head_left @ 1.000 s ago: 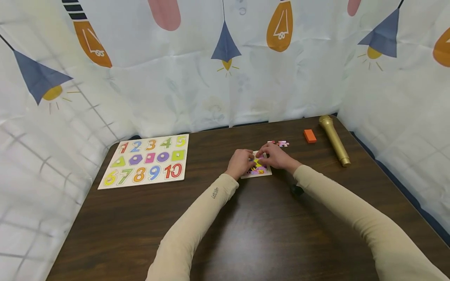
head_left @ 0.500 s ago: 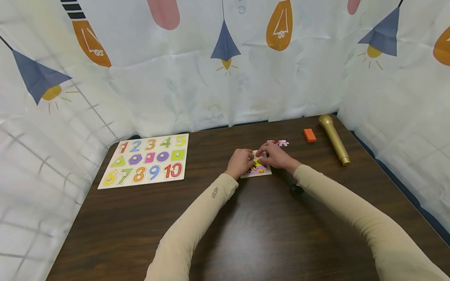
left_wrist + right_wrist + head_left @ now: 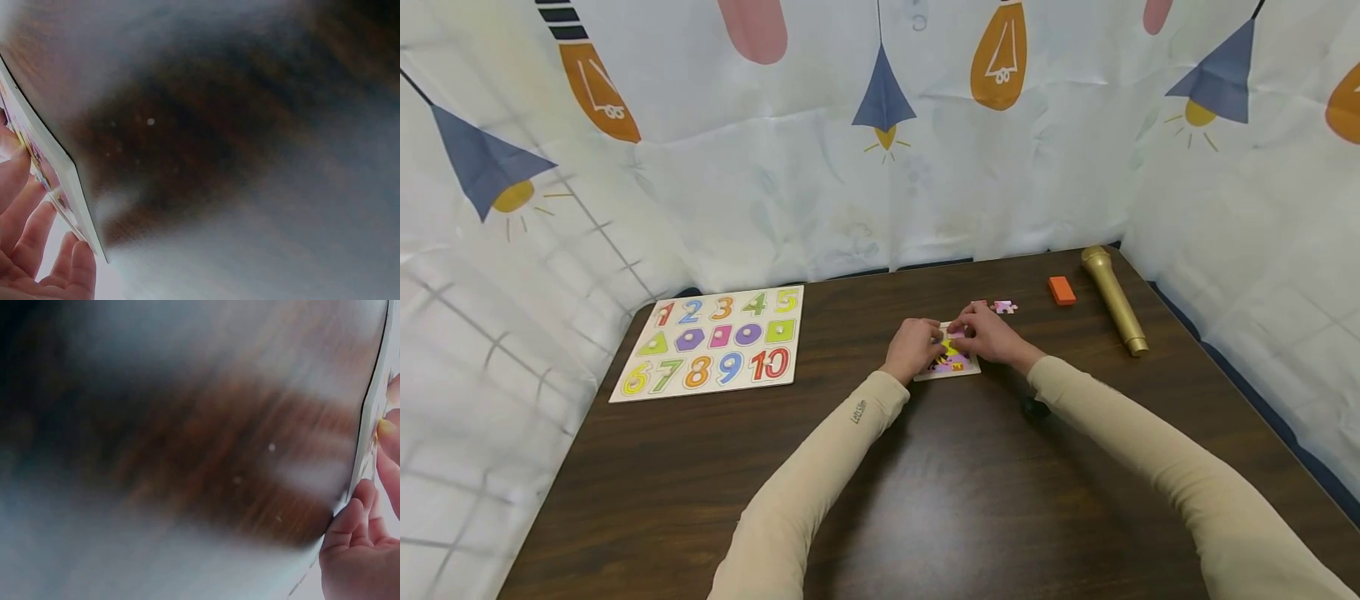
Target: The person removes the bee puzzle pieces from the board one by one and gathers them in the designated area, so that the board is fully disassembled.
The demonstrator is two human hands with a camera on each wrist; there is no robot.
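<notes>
because the flat, squarish puzzle board (image 3: 956,364), without a clear long axis, lies on the dark, wood-grained table (image 3: 955,492) between the left hand (image 3: 913,347) and the right hand (image 3: 989,335), both are about equally near, bent fingers touching its pale-rimmed, colourful face, though whether they pinch anything cannot be told.

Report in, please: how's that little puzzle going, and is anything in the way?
Left grip, right grip: both holding small puzzle. Puzzle on table, partly covered. Loose pieces just beyond right grip; nothing seen blocking.
</notes>
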